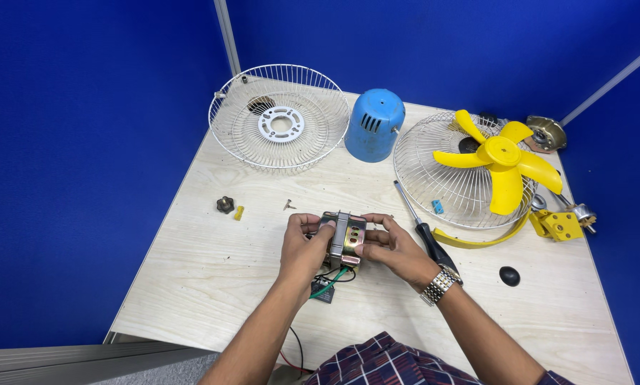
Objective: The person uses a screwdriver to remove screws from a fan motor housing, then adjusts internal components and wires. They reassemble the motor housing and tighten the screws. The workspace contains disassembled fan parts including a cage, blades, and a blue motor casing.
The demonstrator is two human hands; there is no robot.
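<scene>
Both hands meet at the centre of the frame, low on a pale wooden table (pixel 213 264). The left hand (pixel 302 246) and the right hand (pixel 393 247) close on a metal motor (pixel 344 239) from either side, fingers wrapped on its casing, lifting it just above the tabletop. Green, black and red wires (pixel 332 282) trail from under it toward the bottom edge.

Blue partition walls (pixel 84 142) enclose the table on 2 sides, meeting at a grey post (pixel 226 32) at upper centre. At upper left of the table lies a white guard (pixel 278 116), a blue cover (pixel 374 124) just beside it. At right a second guard (pixel 448 178) carries a yellow blade (pixel 500 161). A screwdriver (pixel 423 229) lies just right of the right hand. A black knob (pixel 224 204) and a small screw (pixel 288 205) sit left of centre; a black cap (pixel 509 275) at lower right.
</scene>
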